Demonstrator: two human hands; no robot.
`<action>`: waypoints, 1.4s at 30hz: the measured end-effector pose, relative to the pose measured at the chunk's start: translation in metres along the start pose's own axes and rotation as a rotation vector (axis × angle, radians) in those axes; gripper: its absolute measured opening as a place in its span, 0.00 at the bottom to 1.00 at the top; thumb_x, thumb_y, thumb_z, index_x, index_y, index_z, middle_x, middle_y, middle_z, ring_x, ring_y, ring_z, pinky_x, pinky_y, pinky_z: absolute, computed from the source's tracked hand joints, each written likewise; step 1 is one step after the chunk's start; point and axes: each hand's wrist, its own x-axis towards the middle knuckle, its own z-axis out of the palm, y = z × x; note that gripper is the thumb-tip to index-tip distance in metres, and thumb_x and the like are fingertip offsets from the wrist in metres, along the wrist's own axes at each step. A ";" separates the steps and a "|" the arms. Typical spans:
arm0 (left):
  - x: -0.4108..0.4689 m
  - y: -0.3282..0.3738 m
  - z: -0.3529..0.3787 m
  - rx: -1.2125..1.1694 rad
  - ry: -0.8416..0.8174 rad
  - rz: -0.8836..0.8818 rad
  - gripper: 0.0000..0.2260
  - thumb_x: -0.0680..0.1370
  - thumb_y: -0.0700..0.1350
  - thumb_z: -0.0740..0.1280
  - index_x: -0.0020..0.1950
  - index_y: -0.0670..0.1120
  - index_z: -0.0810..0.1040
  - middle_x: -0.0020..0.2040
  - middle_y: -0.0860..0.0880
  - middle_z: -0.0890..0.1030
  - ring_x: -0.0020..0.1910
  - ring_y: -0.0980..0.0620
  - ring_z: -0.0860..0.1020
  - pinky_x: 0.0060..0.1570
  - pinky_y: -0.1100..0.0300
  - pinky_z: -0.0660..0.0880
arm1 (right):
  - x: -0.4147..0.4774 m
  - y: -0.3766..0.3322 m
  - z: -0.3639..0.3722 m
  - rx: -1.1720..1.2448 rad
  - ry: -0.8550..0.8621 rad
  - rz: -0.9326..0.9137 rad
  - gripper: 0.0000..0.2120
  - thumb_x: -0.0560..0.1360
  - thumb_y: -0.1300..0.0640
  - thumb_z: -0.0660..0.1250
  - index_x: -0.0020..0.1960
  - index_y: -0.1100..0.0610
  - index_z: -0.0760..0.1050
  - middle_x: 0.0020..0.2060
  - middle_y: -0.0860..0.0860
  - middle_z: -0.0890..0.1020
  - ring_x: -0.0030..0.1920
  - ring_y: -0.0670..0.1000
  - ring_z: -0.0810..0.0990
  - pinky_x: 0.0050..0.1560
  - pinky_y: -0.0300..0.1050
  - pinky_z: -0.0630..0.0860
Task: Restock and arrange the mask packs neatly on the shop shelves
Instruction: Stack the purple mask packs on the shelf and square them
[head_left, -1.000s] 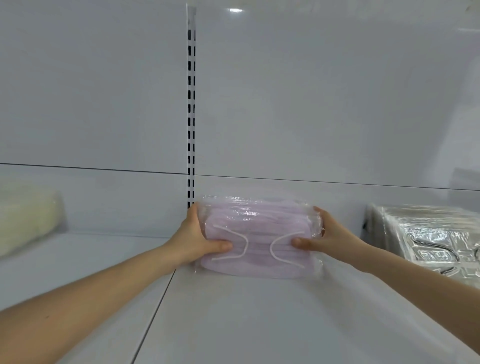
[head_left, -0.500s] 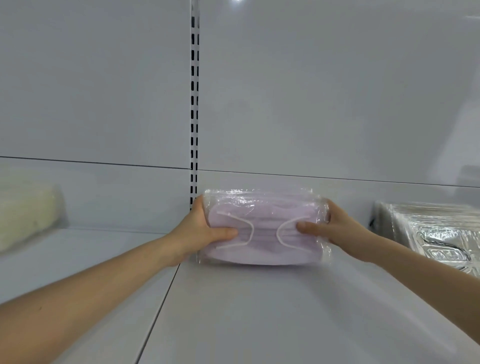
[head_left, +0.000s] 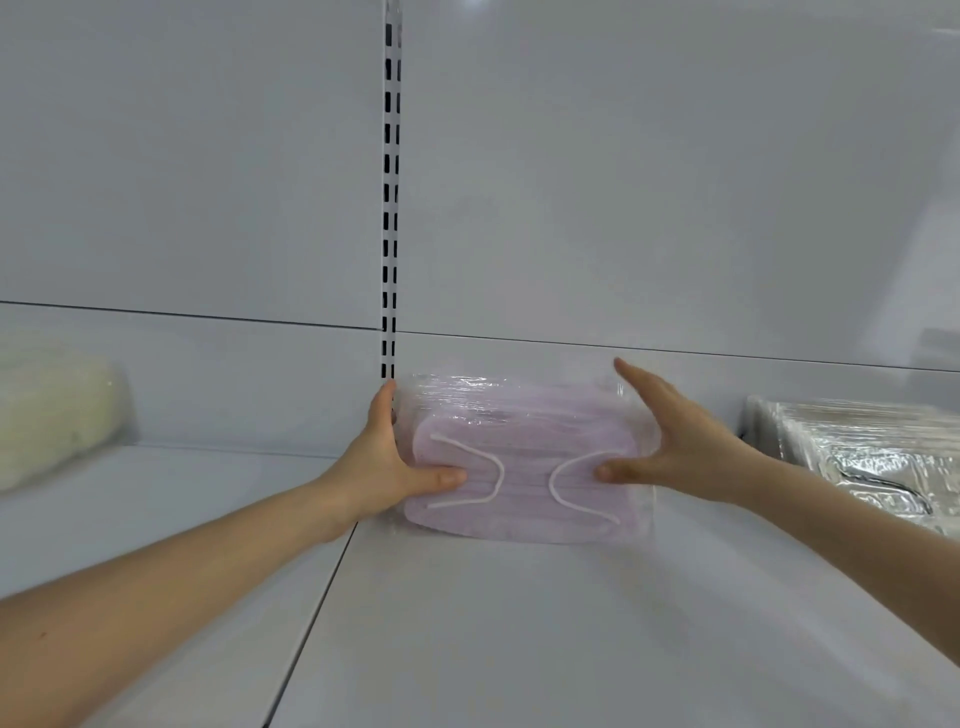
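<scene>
Left hand (head_left: 384, 467) holds the left end of the purple mask pack (head_left: 524, 457): the thumb presses on the front face and the fingers go round the side, behind the wrap. The right hand (head_left: 675, 447) is spread wide with straight fingers. Only its thumb touches the front of the pack, and it grips nothing.

The pack stands on its long edge on the shelf (head_left: 519, 623), just right of the slotted upright (head_left: 390, 208) and close to the back panel (head_left: 623, 208). I cannot tell if it touches the panel. A pale yellow pack (head_left: 52, 410) lies far to the left, and silver foil packs (head_left: 857, 457) are near on the right.

The step seems to be the final setting of the pack. To do it well, I think both palms should square the two ends, so the front face is parallel to the shelf edge. The left hand should let go slowly, because the soft wrapped pack can tip forward.
</scene>
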 end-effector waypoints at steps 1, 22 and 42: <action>0.000 -0.001 0.001 -0.004 -0.003 -0.003 0.62 0.53 0.56 0.79 0.76 0.55 0.42 0.73 0.54 0.61 0.70 0.54 0.65 0.69 0.54 0.64 | 0.003 -0.005 -0.001 -0.121 -0.063 -0.025 0.53 0.61 0.38 0.73 0.76 0.49 0.49 0.74 0.43 0.56 0.74 0.44 0.55 0.71 0.39 0.51; -0.006 0.003 0.005 -0.044 -0.006 -0.021 0.60 0.54 0.53 0.78 0.76 0.52 0.43 0.70 0.54 0.67 0.67 0.54 0.69 0.68 0.54 0.67 | 0.033 -0.074 0.020 -0.332 -0.076 -0.167 0.51 0.65 0.35 0.69 0.77 0.50 0.45 0.77 0.49 0.50 0.76 0.48 0.48 0.75 0.50 0.46; -0.013 0.010 0.013 -0.106 -0.014 -0.125 0.26 0.68 0.41 0.72 0.60 0.50 0.62 0.52 0.54 0.74 0.53 0.54 0.74 0.46 0.64 0.72 | -0.024 -0.009 0.019 0.321 -0.126 0.253 0.08 0.73 0.56 0.70 0.42 0.47 0.71 0.39 0.43 0.77 0.38 0.39 0.75 0.38 0.24 0.71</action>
